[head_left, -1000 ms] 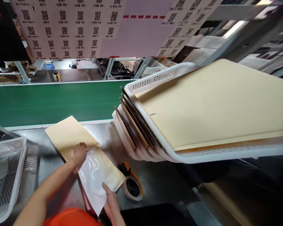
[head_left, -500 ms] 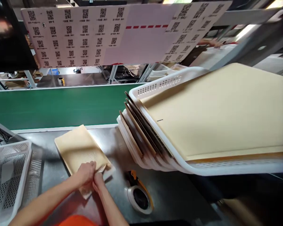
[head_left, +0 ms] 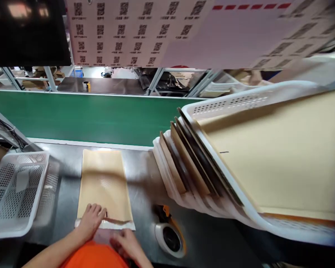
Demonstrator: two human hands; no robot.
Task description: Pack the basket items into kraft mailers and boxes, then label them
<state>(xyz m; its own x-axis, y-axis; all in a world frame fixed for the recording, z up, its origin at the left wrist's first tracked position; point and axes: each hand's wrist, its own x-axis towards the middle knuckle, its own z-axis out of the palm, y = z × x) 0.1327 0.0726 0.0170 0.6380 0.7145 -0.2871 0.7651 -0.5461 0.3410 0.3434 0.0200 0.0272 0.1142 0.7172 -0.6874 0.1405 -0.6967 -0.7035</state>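
Note:
A tan padded envelope (head_left: 104, 186) lies flat on the metal table, with its whitish flap strip (head_left: 117, 225) towards me. My left hand (head_left: 91, 220) rests on the envelope's near end, fingers stretched out over the paper beside a short black mark. Just off the near edge, apart from the envelope, is my right hand (head_left: 127, 243). Its fingers are bent and blurred, partly hidden, and whether they hold anything does not show. A tape roll in a dispenser (head_left: 170, 238) lies to the right of that hand.
A white perforated basket (head_left: 41, 193) stands at left. At right, stacked white baskets (head_left: 226, 178) hold large tan envelopes (head_left: 290, 156) and overhang the table. A green conveyor belt (head_left: 95, 117) runs behind. Above hang a QR-code board (head_left: 190, 48) and a dark screen (head_left: 28, 33).
The envelope has turned from slanted to nearly straight and lies flatter. My hands, together on its near end before, are now apart; the right one has come off it. The view has shifted left.

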